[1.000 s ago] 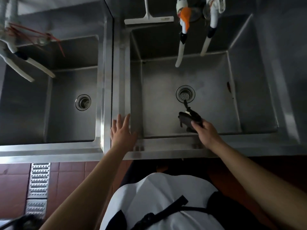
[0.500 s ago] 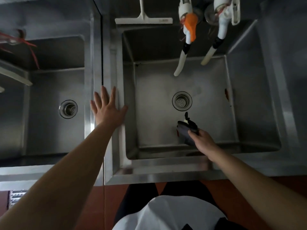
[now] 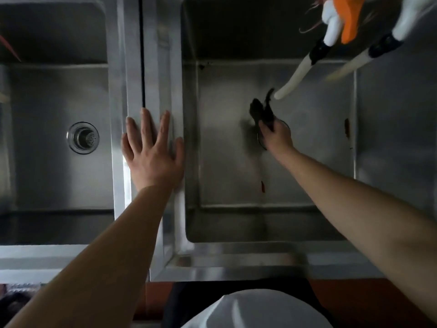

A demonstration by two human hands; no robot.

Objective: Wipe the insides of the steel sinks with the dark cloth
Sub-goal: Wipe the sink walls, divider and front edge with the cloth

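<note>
Two steel sinks lie side by side below me. In the right sink [image 3: 224, 176] my right hand [image 3: 276, 136] reaches down to the floor of the basin and grips the dark cloth [image 3: 262, 112], which is bunched and sticks out past my fingers. The hand covers the drain of this sink. My left hand [image 3: 151, 152] lies flat, fingers spread, on the steel divider [image 3: 151, 67] between the basins. The left sink [image 3: 47, 174] holds nothing but its round drain [image 3: 82, 137].
White tap spouts [image 3: 298, 74] with black collars and an orange part [image 3: 350, 17] hang over the right sink's far right corner, just beyond the cloth. A small reddish scrap [image 3: 262, 187] lies on the basin floor, and another mark [image 3: 347, 129] on the right wall.
My right hand has moved the cloth from the near part of the basin floor forward over the drain. My left hand has slid farther along the divider. The camera has leaned in closer.
</note>
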